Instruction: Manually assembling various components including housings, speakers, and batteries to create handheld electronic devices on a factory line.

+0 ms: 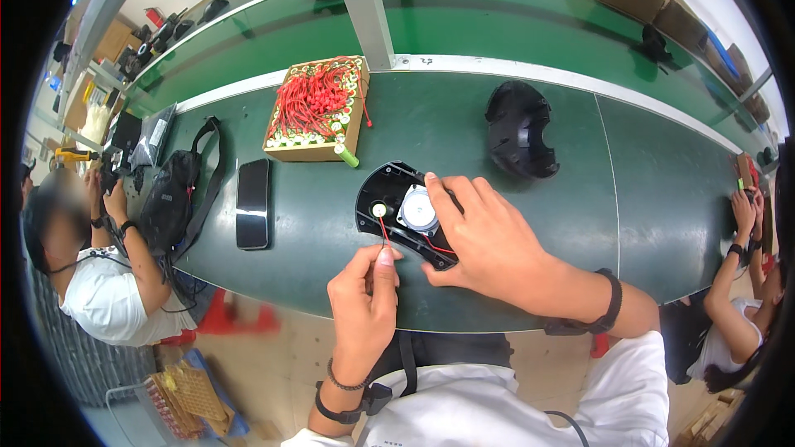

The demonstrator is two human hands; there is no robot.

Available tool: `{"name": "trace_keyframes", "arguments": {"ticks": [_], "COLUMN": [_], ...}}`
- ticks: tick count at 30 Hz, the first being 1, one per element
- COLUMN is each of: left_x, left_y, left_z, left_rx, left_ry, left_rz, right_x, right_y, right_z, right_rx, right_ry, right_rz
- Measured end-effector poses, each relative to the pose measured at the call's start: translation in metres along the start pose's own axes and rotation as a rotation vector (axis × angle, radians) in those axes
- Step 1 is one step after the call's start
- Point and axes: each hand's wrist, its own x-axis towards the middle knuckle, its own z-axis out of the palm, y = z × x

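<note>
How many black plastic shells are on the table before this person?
2: one black plastic shell holding a round white disc, gripped by the right hand; one curved, notched black plastic shell beyond it, to the right.

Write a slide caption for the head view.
Left hand pinching a red wire while the right hand grips a black shell with a round pale part inside.
</note>
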Motion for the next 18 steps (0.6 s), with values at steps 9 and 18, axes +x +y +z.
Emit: {"name": "trace_keyframes", "arguments": {"ticks": [9, 18], "left_x": [-0.003, -0.011], "left_y": [-0.006, -0.004], "left_z": [0.000, 0.009], "left_rx": [-0.215, 0.339], "left_ry": [-0.062, 0.278], "left_rz": [-0.181, 0.168], "right_x": [0.001, 0.003], "right_y": [0.001, 0.003], "right_z": [-0.002, 0.000], "right_rx": [-0.016, 0.085], "right_ry": [0.090, 0.117], "right_rz": [-0.071, -0.134]}}
